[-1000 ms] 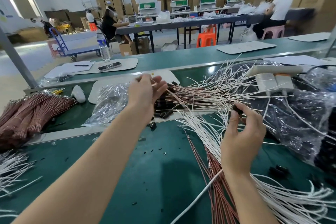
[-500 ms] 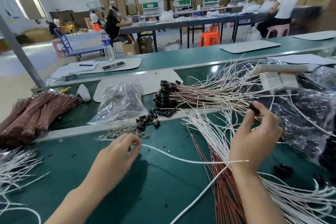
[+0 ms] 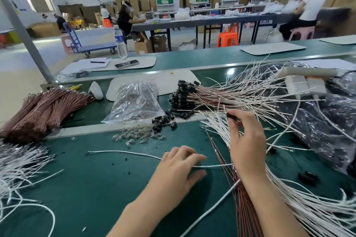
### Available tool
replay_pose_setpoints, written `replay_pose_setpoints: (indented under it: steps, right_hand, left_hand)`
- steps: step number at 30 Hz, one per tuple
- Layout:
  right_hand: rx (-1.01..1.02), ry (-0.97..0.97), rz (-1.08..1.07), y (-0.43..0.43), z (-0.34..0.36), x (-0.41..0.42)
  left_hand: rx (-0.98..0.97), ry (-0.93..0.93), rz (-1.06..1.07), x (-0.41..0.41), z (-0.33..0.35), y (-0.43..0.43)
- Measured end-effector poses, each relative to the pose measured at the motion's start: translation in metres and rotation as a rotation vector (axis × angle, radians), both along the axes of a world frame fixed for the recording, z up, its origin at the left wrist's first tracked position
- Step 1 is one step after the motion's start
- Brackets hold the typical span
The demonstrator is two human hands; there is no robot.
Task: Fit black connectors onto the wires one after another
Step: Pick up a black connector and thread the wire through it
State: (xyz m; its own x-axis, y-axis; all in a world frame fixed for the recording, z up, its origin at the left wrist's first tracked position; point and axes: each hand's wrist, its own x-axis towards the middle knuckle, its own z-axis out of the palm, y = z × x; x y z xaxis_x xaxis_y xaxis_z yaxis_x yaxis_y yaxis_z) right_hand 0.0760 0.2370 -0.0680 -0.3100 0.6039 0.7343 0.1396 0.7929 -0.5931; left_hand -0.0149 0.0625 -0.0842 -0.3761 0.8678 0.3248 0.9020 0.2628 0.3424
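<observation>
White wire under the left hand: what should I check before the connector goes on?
1. Wire grip: left hand holds the white wire: ok.
2. Connector grip: right hand pinches a black connector: ok.
3. Wire end brought up to the connector: not ok, they are apart.
4. Connector opening turned toward the wire: cannot tell.
5. Supply: loose connectors lie beyond the hands: ok.

single white wire (image 3: 125,152) lying flat across green bench mat (image 3: 86,188), mid-length gripped in left hand (image 3: 177,169), one black connector (image 3: 231,116) pinched by right hand (image 3: 248,144), loose black connectors (image 3: 163,120) heaped behind, white wire bundle (image 3: 308,208) fanned right
</observation>
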Motion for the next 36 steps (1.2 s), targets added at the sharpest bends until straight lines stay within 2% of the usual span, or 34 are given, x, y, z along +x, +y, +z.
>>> replay_pose_setpoints:
  steps: [3, 7, 11, 15, 17, 20, 22, 36]
  right_hand:
    - [-0.042, -0.044, 0.009, 0.0, -0.003, -0.001]
    - [-0.101, -0.087, 0.038, 0.002, -0.003, -0.001]
    - [-0.142, -0.146, 0.099, 0.003, -0.003, -0.001]
    - [-0.138, -0.184, 0.183, 0.0, -0.003, -0.003]
    - [-0.155, -0.216, 0.243, -0.001, -0.003, -0.004]
    - [-0.192, -0.244, 0.306, -0.002, -0.005, -0.005]
    - [-0.215, -0.253, 0.324, -0.002, -0.006, -0.006]
    - [-0.164, -0.352, 0.365, -0.007, -0.012, -0.006]
  left_hand:
    - [-0.009, 0.022, 0.057, 0.0, -0.006, 0.017]
    - [0.082, 0.121, 0.062, -0.002, -0.012, 0.014]
    - [0.255, -0.064, 0.277, -0.029, -0.008, -0.014]
    - [0.455, -0.26, 0.333, -0.042, -0.005, -0.031]
    - [0.46, -0.186, 0.324, -0.037, -0.005, -0.028]
    - [0.425, 0.055, 0.312, -0.03, -0.005, -0.02]
    - [0.411, 0.137, 0.317, -0.03, -0.007, -0.018]
    - [0.404, 0.149, 0.323, -0.03, -0.007, -0.016]
